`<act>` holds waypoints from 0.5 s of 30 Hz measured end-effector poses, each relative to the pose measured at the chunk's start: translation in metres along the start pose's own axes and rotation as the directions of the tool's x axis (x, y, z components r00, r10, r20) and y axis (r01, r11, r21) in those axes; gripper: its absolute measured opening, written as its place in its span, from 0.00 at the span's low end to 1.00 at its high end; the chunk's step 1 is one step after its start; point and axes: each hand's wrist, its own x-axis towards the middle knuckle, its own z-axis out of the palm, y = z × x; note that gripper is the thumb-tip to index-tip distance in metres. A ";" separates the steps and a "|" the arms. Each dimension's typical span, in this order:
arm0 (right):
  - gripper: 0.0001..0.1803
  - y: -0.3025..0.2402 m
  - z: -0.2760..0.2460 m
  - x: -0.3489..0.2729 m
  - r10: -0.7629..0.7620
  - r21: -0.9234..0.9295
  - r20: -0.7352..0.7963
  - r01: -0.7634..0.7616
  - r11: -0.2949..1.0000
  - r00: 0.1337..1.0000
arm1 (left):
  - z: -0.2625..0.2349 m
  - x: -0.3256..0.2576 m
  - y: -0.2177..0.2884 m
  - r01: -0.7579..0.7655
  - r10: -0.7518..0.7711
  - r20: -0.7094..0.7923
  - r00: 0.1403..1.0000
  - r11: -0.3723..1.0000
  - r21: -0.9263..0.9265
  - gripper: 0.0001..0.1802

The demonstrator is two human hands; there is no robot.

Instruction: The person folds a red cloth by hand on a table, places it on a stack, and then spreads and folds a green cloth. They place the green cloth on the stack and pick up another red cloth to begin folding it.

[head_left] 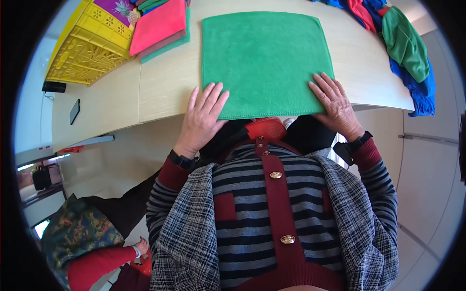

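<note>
Lying flat on the desk: one green cloth, squarish. Left hand: across its near-left corner, grip released. Right hand: at near-right corner, grip likewise unclenched. Leftward: folded cloth stack.

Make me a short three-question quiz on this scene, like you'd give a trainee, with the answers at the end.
1. Multiple choice: at which corner of the flat green cloth is the person's left hand?
A) far right
B) near left
C) far left

2. True or false: the yellow plastic basket stands to the left of the flat green cloth.

3. Fill in the blank: in the folded cloth stack beside the basket, the top cloth is ____.

Key:
1. B, near left; the right hand is by the near right corner.
2. True.
3. Red.
</note>
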 end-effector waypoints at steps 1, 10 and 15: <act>0.45 0.002 0.001 -0.003 -0.003 -0.015 -0.020 0.003 1.000 1.000 | 0.001 -0.004 0.000 -0.007 0.007 0.000 1.000 1.000 -0.003 0.31; 0.34 0.006 -0.004 -0.020 -0.045 0.054 -0.219 0.059 0.997 0.975 | -0.014 -0.012 -0.008 -0.031 -0.001 -0.213 0.977 0.989 -0.147 0.20; 0.21 0.002 -0.049 -0.005 0.146 0.405 -0.049 -0.114 0.907 0.988 | -0.048 -0.014 -0.010 0.124 -0.169 -0.061 0.984 0.885 -0.448 0.16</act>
